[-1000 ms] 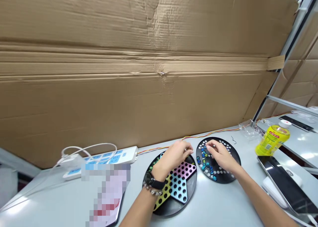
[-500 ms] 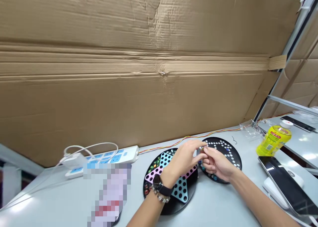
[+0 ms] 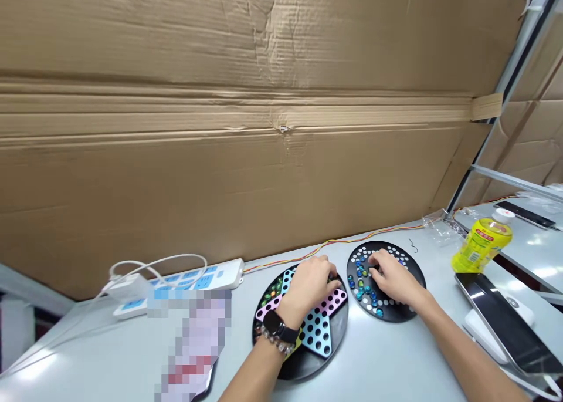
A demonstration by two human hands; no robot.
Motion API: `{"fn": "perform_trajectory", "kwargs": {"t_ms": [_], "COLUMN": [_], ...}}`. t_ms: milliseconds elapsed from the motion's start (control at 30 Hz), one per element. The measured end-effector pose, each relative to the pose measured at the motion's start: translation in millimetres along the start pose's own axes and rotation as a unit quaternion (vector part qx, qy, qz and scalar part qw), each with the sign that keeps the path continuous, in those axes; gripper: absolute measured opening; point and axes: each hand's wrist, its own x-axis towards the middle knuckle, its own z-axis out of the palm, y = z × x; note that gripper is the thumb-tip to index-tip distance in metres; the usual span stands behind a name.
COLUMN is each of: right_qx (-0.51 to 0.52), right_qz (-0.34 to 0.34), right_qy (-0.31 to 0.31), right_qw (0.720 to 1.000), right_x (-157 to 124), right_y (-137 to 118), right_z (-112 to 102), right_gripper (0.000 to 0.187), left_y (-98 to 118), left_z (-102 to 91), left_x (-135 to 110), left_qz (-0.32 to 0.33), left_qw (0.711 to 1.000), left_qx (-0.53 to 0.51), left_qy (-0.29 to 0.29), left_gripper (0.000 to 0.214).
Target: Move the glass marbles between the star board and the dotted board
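Glass marbles (image 3: 363, 281), mostly blue and teal w/ some green, sit in the holes of a round black board (image 3: 387, 317) w/ white holes, on the table (image 3: 373, 355). Just left of it, I log a second round black board w/ a multicolour star (image 3: 321, 330), a Chinese checkers type; darker marbles (image 3: 272, 290) lie in its far-left section. L hand (image 3: 308, 284) is over the star board, fingers curled down near the pink arm, w/ a black wristwatch (image 3: 276, 327) and beaded bracelet (image 3: 275, 343) on the wrist. R hand (image 3: 396, 279) is over the marble board, fingers bent down among the marbles. Both hands look partly closed; from my remote feed I can't confirm either grips a marble, as the fingers hide the contact pts. Multicolour ribbon wire (image 3: 334, 243) runs along the table's far edge, behind both boards. To the left: white power strip (image 3: 220, 276) w/ blue sockets, a white charger (image 3: 125, 287) and a pixelated item (image 3: 193, 343), unreadable. To the right: yellow bottle (image 3: 481, 243) w/ white cap, and a tablet (image 3: 505, 320). Large cardboard sheet (image 3: 264, 126) stands behind the table.
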Motion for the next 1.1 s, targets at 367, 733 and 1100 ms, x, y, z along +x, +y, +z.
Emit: {"fn": "perform_trajectory", "kwargs": {"t_ms": [367,733,1100], "right_qx": [0.000,0.026,0.520], "right_qz": [0.041,0.035,0.033], "right_qy": [0.005,0.030,-0.128], "right_qw": [0.999,0.999,0.844], "right_x": [2,1,-4], "right_y": [-2,-7,-51], "right_z": [-14,-16,0], "right_gripper": [0.023,0.021,0.049], "left_y": [7,-1,26], "left_z": [-4.6,-3.0,-11.2], "left_x": [-3,-4,-6], "left_qz": [0.023,0.028,0.134], "left_qw": [0.998,0.998,0.978], "left_qx": [0.021,-0.022,-0.128], "left_qy": [-0.056,-0.055,0.099], "left_gripper": [0.025,0.018,0.007]}}
